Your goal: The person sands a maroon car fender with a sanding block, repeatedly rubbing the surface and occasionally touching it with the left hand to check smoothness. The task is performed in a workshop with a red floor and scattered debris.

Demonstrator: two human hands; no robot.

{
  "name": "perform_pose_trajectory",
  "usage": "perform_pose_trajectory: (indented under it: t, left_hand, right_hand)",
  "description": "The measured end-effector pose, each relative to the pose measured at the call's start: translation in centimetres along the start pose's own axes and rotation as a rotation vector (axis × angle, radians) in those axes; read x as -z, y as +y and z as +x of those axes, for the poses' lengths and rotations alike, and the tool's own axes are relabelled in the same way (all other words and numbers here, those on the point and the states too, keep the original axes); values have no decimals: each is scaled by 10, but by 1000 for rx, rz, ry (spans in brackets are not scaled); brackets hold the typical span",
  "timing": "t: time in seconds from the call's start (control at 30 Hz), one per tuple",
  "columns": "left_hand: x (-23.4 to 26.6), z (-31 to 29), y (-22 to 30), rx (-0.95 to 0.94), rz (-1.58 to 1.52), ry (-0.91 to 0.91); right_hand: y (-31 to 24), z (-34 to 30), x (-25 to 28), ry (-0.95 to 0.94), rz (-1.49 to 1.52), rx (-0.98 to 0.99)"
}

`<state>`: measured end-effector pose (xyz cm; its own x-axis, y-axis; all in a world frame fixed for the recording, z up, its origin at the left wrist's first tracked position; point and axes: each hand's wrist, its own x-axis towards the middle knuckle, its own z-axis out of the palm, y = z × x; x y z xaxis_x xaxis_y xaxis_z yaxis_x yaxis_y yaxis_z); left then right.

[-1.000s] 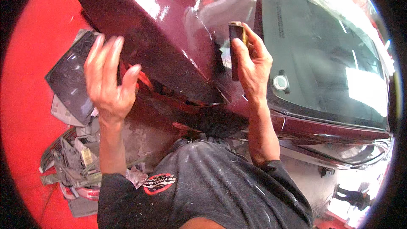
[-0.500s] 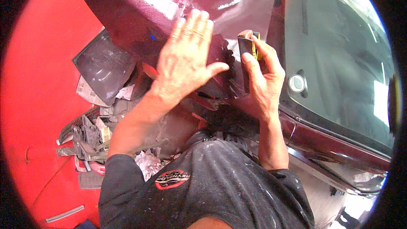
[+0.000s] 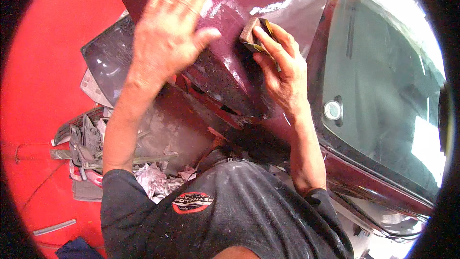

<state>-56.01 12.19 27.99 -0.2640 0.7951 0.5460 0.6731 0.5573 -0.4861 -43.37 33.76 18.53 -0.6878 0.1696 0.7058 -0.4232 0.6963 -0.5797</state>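
My left hand [image 3: 165, 38] is spread palm down over the maroon car body panel [image 3: 230, 74], fingers pointing away from me and thumb out to the right. Whether the palm fully rests on the paint I cannot tell. Farther right, my right hand [image 3: 285, 69] grips a small sanding block [image 3: 250, 31] between thumb and fingers. The block has a brownish rough face and a black and yellow wrap. It is tilted close to the panel; contact cannot be made out. Bright glare streaks the glossy panel near both hands.
The car's windshield [image 3: 383, 76], with a round sticker, lies to the right. At left, a dark flat panel [image 3: 108, 57] leans beside a heap of removed parts [image 3: 88, 148] and crumpled paper [image 3: 153, 180]. A grey strip [image 3: 55, 227] and dark cloth [image 3: 79, 249] lie on the red floor [image 3: 43, 91].
My left hand has moved left and farther away over the panel. The right hand has brought the sanding block leftward and farther away, turning it toward the paint. The view has shifted slightly.
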Motion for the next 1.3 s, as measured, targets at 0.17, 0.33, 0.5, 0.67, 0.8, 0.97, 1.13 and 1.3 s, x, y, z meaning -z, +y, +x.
perform_pose_trajectory:
  t: [0.17,0.33,0.5,0.67,0.8,0.97,1.13,1.3]
  left_hand:
    - [1,-3,-30,62,-121,136]
    - [-7,-3,-29,105,-257,257]
    - [-14,-3,-28,102,-232,291]
    - [-7,-4,-29,94,-181,232]
    - [-14,0,-25,96,-242,282]
    - [-19,-9,-35,64,-184,265]
    - [-17,-2,-28,63,-158,311]
    - [-18,-9,-36,71,-157,267]
  right_hand:
    - [7,0,3,-111,-109,118]
    - [12,-6,6,-141,-142,132]
    - [6,56,-12,-105,-156,235]
    - [11,28,-10,-106,-172,199]
    - [7,47,-13,-80,-175,206]
    - [2,47,-15,-89,-180,202]
    - [-1,51,-14,-64,-193,178]
    - [-12,44,-17,-90,-196,146]
